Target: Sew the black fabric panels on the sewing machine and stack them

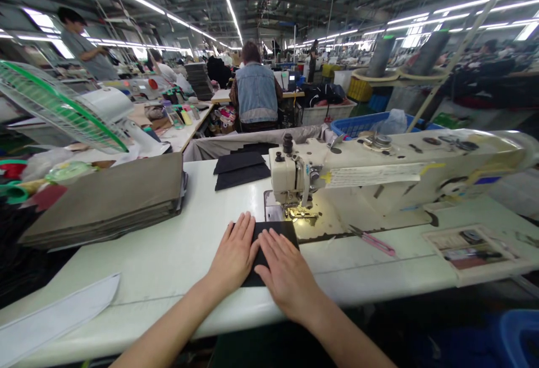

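Observation:
A black fabric piece [265,250] lies on the pale table in front of the sewing machine [345,171]. My left hand [234,253] rests flat along its left side, fingers stretched toward the machine. On its right part lies my right hand [286,272], palm down with the fingers extended. Both hands press from above and are not wrapped round anything. The machine's lit needle area [300,211] is just beyond the fabric's far edge. Black folded pieces [242,170] are laid out left of the machine head.
A thick stack of grey-brown sheets [109,197] and a fan [63,104] stand at the left. Pink-handled scissors [378,243] and a small parts tray [471,253] are on the right. A white strip [59,323] lies front left. A person in a denim vest [256,93] sits ahead.

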The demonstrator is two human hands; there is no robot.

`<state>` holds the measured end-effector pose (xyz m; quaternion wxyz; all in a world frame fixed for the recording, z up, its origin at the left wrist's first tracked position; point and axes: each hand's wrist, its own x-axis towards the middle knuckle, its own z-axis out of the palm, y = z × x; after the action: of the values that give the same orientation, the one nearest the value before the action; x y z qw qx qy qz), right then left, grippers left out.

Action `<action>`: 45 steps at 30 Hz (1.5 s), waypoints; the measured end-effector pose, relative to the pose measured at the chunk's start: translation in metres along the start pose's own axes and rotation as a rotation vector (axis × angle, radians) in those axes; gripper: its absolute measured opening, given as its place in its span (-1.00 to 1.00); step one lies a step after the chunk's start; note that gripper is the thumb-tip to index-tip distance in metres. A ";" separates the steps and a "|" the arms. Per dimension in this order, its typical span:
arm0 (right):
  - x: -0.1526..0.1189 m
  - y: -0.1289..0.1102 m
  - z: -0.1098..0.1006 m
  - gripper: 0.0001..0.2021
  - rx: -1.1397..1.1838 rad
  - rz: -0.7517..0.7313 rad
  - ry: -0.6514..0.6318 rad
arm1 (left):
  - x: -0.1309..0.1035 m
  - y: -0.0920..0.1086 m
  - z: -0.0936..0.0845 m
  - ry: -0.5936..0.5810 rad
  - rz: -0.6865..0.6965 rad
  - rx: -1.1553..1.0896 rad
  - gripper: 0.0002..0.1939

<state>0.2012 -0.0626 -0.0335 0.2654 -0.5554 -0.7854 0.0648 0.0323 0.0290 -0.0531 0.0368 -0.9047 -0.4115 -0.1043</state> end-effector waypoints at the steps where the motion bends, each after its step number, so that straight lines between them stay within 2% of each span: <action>1: -0.006 0.007 0.000 -0.49 -0.014 0.029 0.001 | 0.000 0.000 0.000 0.011 -0.012 0.006 -0.43; 3: -0.020 0.025 -0.005 -0.53 -0.045 0.076 0.016 | 0.001 0.003 -0.004 0.012 -0.035 0.012 -0.43; 6: -0.033 0.049 -0.017 -0.58 -0.058 0.070 0.045 | 0.006 0.016 -0.015 -0.001 -0.050 -0.005 -0.47; 10: -0.030 0.061 -0.027 -0.61 -0.040 0.034 0.067 | 0.017 0.036 -0.030 -0.076 0.191 -0.162 -0.47; 12: -0.024 0.062 -0.028 -0.60 -0.041 0.024 0.074 | 0.023 0.039 -0.032 -0.135 0.254 -0.221 -0.48; 14: -0.017 0.063 -0.027 -0.60 -0.048 0.017 0.076 | 0.028 0.037 -0.031 -0.161 0.251 -0.241 -0.48; 19: -0.010 0.065 -0.023 -0.62 -0.064 0.035 0.095 | 0.034 0.027 -0.028 -0.161 0.254 -0.258 -0.48; 35: -0.009 0.064 -0.025 -0.64 -0.062 0.055 0.110 | 0.042 0.021 -0.027 -0.181 0.272 -0.243 -0.47; 39: -0.027 0.059 -0.029 -0.66 -0.072 0.002 0.122 | 0.033 0.027 -0.035 -0.190 0.292 -0.238 -0.50; 43: -0.053 0.053 -0.034 -0.68 -0.061 -0.070 0.129 | 0.007 0.038 -0.048 -0.221 0.466 -0.296 -0.55; 45: -0.059 0.051 -0.036 -0.68 -0.052 -0.089 0.128 | -0.002 0.041 -0.052 -0.217 0.499 -0.322 -0.54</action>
<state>0.2759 -0.1035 -0.0435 0.3031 -0.5298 -0.7921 -0.0030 0.0537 -0.0072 -0.0019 -0.1265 -0.9777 -0.1568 -0.0589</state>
